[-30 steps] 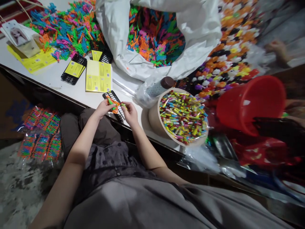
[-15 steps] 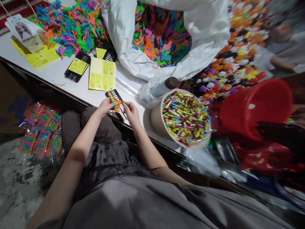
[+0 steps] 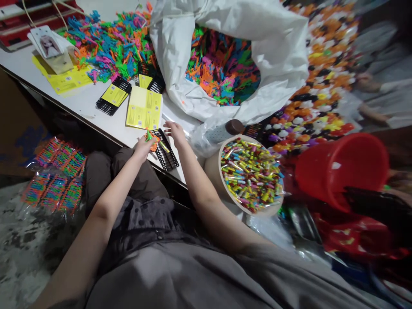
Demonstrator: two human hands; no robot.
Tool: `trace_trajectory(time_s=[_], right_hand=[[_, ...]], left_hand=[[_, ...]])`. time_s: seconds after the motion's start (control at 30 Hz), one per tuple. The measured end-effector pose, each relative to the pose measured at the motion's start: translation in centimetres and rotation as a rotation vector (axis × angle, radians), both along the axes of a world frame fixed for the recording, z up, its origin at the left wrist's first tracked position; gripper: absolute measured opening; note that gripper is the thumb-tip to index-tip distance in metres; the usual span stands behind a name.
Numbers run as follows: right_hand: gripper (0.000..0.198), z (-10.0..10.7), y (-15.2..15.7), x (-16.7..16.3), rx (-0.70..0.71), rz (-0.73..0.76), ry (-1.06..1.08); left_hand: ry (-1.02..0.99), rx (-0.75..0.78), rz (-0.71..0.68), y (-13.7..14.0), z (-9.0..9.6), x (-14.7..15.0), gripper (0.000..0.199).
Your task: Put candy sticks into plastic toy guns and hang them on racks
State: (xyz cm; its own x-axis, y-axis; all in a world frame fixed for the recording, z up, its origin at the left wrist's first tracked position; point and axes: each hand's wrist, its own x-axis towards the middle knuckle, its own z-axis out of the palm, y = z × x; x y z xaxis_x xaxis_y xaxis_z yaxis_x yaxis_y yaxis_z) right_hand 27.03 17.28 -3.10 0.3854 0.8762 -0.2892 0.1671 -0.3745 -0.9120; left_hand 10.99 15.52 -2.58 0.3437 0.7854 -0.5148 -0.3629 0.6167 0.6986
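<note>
At the frame's top centre stands the sack [image 3: 286, 56], small figures [image 3: 222, 68] inside; a heap [image 3: 112, 47] lies left of it on the table [image 3: 85, 109]. The tray [image 3: 169, 159] lies nearer the middle, left of the tub [image 3: 210, 171] (filled with small pieces [image 3: 251, 176]), and the bucket [image 3: 310, 169] is farther right

At the far left corner of the white table [image 3: 112, 124], a red-and-white striped object [image 3: 24, 25] sits behind a small beige box [image 3: 64, 64], against which a card with a portrait [image 3: 48, 45] leans at a tilt. A speckled grey bottle [image 3: 220, 132] with a dark brown cap lies beside crumpled clear plastic [image 3: 204, 143]. Farther right spreads a heap of small orange, white, black, yellow and purple pieces [image 3: 310, 113]. Near it, a red bucket [image 3: 310, 176] leans, its mouth toward the right. Glossy red plastic [image 3: 360, 238] lies below the bucket, though blur there makes its form hard to tell. A mottled grey floor [image 3: 16, 240] shows at lower left.
</note>
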Motion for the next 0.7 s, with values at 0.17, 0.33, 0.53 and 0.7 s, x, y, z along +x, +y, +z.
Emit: trace_trajectory(time_s=[0.17, 0.33, 0.53, 0.7], right_hand=[[0.029, -2.0, 6.8, -0.3, -0.279, 0.04, -0.387], [0.01, -0.3, 10.7, -1.5, -0.232, 0.178, -0.421], [0.016, 3.1, 18.8, -0.1, 0.102, 0.008, -0.134], [0.013, 2.4, 22.6, -0.9, 0.067, -0.112, 0.128]], left_hand=[[0.145, -0.036, -0.047, 0.1, -0.8, 0.1, 0.024], [0.309, -0.019, -0.184, 0.2, -1.1, 0.2, 0.031], [0.285, -0.061, -0.202, 0.4, -0.7, 0.3, 0.031], [0.229, -0.045, -0.154, 0.4, -1.5, 0.0, 0.028]])
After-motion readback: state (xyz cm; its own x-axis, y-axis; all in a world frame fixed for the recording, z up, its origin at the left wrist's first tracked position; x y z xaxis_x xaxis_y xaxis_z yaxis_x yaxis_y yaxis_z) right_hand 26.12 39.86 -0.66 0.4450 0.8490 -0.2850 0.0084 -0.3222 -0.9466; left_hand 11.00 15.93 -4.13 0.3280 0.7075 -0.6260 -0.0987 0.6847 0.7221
